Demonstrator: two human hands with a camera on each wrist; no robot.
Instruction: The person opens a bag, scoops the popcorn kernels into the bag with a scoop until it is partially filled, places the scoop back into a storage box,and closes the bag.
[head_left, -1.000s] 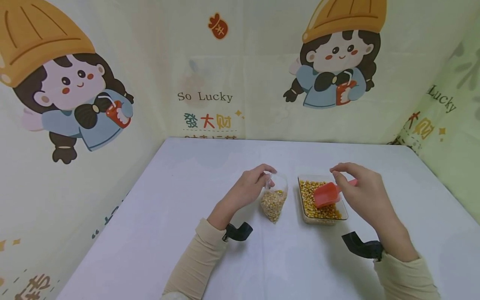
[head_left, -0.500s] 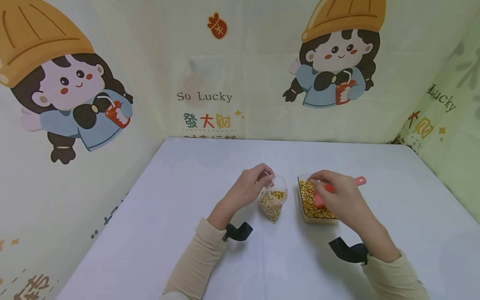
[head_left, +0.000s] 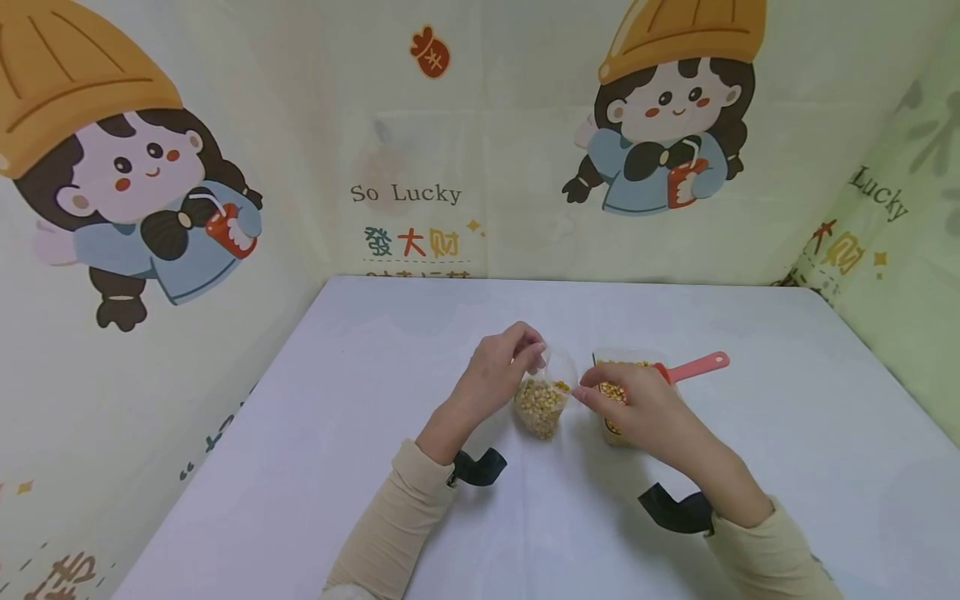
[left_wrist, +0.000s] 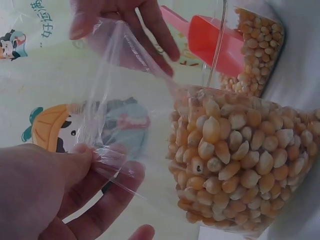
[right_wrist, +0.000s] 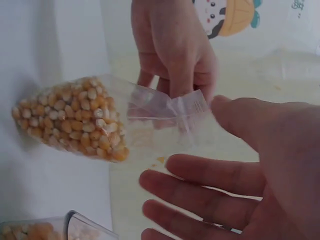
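Observation:
A clear plastic bag point(head_left: 542, 408), partly filled with corn kernels point(left_wrist: 235, 155), stands on the table. My left hand point(head_left: 489, 373) pinches the left side of its mouth between thumb and fingers, plain in the left wrist view. My right hand point(head_left: 648, 407) is at the mouth's other side, fingers spread apart and thumb tip close to the plastic; whether it touches is unclear. Behind that hand, partly hidden, a clear container point(head_left: 613, 435) holds more kernels. A pink scoop point(left_wrist: 212, 45) lies in it, its handle point(head_left: 699, 367) sticking out to the right.
The white table point(head_left: 420, 333) extends around the bag and container. Patterned cloth point(head_left: 517, 167) with cartoon figures hangs behind and at both sides. A black strap mount point(head_left: 480, 467) sits on the left wrist, another mount point(head_left: 677, 510) on the right.
My right hand has moved left from above the scoop, across the container, to the bag's mouth. The scoop stays in the container. My left hand keeps its pinch on the bag.

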